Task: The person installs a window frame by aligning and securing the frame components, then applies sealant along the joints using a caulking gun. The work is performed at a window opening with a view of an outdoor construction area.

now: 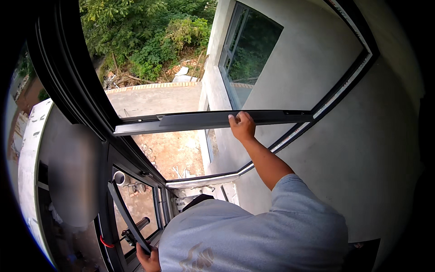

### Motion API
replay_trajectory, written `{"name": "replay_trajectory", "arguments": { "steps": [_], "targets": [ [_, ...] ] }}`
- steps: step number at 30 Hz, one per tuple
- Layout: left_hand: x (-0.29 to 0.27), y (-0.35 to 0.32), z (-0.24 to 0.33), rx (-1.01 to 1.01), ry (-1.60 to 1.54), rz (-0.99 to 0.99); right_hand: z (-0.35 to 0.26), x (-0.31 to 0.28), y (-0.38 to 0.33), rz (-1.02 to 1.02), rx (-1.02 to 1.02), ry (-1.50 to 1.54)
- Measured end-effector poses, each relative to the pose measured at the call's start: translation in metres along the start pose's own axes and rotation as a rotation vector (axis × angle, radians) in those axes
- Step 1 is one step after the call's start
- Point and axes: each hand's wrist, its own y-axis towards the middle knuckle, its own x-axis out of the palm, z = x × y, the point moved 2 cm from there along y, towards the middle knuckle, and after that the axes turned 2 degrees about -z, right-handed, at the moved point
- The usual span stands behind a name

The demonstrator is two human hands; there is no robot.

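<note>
A dark window frame (86, 81) stands in front of me, and its horizontal crossbar (131, 128) runs across the middle of the view. Along that crossbar lies a long dark grey trim strip (199, 119), its left end short of the upright. My right hand (242, 126) is closed over the strip near its middle, fingers curled, arm stretched out. Low on the left, my left hand (148, 259) grips the lower end of another dark strip (127, 215), which slants up and to the left. Part of the left hand is cut off by the lower edge.
A plastered grey wall (317, 181) rises on my right. At the lower left is a lower window section (154, 199) with a red loop (106, 242) near it. A blurred patch hides some of the left side. Outside are a ledge (158, 97), trees (145, 41) and another window (249, 50).
</note>
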Motion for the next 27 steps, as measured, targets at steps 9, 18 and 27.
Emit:
{"name": "replay_trajectory", "arguments": {
  "steps": [9,18,27],
  "targets": [
    [0.001,0.018,0.019,-0.051,0.116,-0.140,0.021,0.033,-0.009,-0.170,-0.281,-0.275],
    [0.013,0.023,0.026,-0.047,0.153,0.003,0.024,0.036,-0.010,-0.064,-0.315,-0.153],
    [0.026,0.038,0.048,0.057,0.243,0.027,-0.044,0.012,-0.043,0.046,-0.520,0.214]
  ]
}}
